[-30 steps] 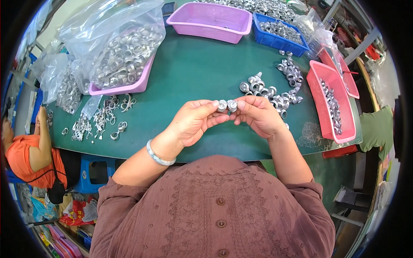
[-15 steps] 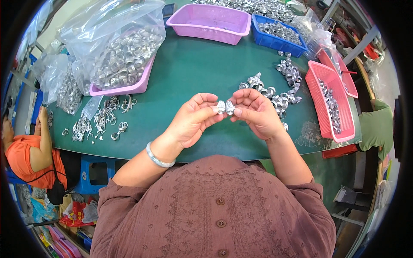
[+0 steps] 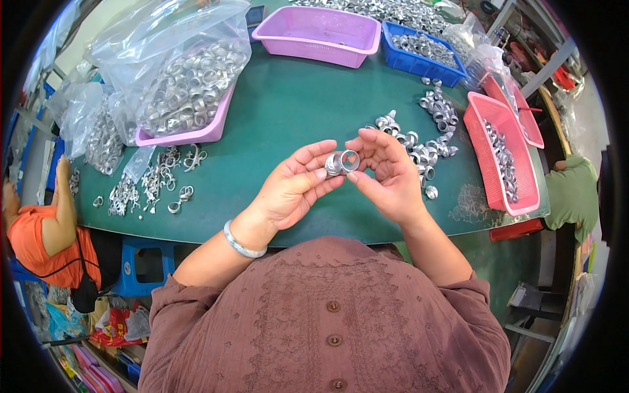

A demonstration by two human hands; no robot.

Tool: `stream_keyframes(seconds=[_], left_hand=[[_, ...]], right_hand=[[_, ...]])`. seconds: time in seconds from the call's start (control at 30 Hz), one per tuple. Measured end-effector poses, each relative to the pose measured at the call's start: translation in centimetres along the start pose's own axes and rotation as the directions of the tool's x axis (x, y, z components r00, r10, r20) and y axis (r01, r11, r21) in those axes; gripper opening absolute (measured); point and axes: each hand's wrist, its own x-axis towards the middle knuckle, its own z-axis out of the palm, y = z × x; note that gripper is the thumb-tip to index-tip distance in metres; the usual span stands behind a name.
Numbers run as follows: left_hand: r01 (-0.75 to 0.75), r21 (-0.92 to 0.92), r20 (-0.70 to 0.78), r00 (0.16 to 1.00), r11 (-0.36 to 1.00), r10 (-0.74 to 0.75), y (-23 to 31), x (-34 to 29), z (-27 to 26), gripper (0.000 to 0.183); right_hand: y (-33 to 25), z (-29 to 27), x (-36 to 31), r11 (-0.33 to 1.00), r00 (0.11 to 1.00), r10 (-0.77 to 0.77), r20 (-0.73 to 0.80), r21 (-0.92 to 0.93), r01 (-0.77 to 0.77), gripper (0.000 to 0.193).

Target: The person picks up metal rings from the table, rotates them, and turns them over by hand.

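Left hand (image 3: 291, 190): grip closed by the fingertips on one side of a short metal ring fitting (image 3: 342, 162), held above the near edge of the green bench (image 3: 295, 111).
Right hand (image 3: 386, 173): grip pinched on the fitting's other side, thumb beneath, fingers curled over.
Loose fittings (image 3: 419, 141): a silver heap on the bench just beyond the right hand.
Red basket (image 3: 501, 157): at the right edge, holding more metal parts.
Pink tray (image 3: 187, 134): toward the far left, carrying a clear bag of rings (image 3: 177, 72).
Purple basket (image 3: 318, 33): along the far edge.
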Motion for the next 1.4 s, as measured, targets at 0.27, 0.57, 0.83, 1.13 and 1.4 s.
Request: stream_keyframes(seconds=[0.27, 0.57, 0.83, 1.13, 1.4], left_hand=[[0.014, -0.135, 0.031, 0.999, 0.991, -0.010, 0.0, -0.3, -0.7, 0.038], [0.020, -0.170, 0.032, 0.999, 0.985, -0.014, 0.1, -0.3, -0.8, 0.036], [-0.113, 0.308, -0.058, 0.989, 0.945, 0.137, -0.4, -0.3, -0.3, 0.039], [-0.459, 0.836, 0.275, 0.825, 0.302, 0.494, 0.0, 0.4, -0.2, 0.069], [-0.472, 0.869, 0.333, 0.778, 0.146, 0.533, -0.2, 0.5, -0.2, 0.075]], right_hand=[[0.0, 0.0, -0.2, 0.996, 0.999, -0.045, -0.028, -0.074, 0.043, 0.051], [0.0, 0.2, -0.4, 0.997, 0.998, 0.008, -0.066, -0.075, -0.013, 0.043], [0.3, -0.5, -0.2, 0.874, 0.924, 0.378, -0.057, 0.351, -0.336, 0.029], [1.0, -1.2, -0.3, 0.574, 0.823, 0.559, 0.101, 0.670, -0.471, 0.029], [0.9, -0.8, -0.4, 0.592, 0.817, 0.568, 0.106, 0.637, -0.494, 0.028]])
